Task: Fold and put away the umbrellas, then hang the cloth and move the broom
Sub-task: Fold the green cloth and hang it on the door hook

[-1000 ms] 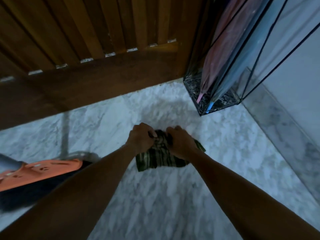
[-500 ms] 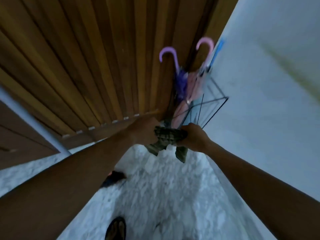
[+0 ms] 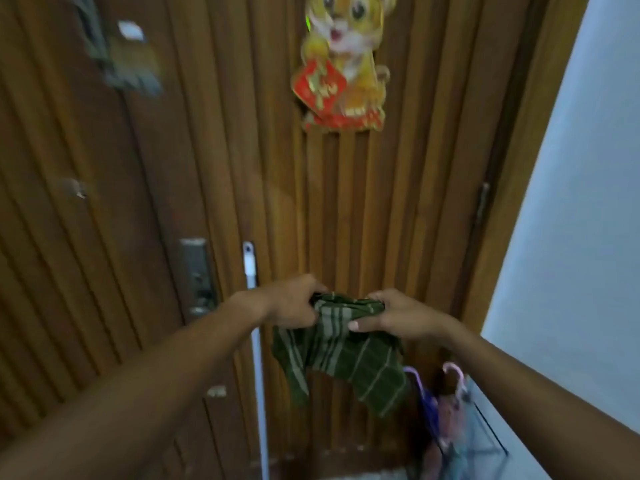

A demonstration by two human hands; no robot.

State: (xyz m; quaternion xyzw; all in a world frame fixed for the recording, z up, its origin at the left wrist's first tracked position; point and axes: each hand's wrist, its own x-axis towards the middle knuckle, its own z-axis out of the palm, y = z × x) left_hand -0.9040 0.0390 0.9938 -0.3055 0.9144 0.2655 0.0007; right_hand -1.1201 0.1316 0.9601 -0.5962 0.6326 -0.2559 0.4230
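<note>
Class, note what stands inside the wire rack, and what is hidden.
Inside the wire rack stand two folded umbrellas: a purple-handled umbrella and a pink-handled umbrella. Their tips and the rack's floor cannot be seen, blurred and cut off below.

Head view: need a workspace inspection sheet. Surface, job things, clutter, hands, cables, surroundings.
Surface: only a sliver of pale floor at the bottom edge.
Job's things: green striped cloth held up, hanging loose; umbrellas folded, in the wire stand; white pole against the door, possibly the broom's.
Clutter: nothing seen.
Hands: left hand and right hand both grip the cloth's top edge.
Cables: nothing seen.
Surroundings: wooden door with lock and tiger decoration; pale wall at right.
</note>
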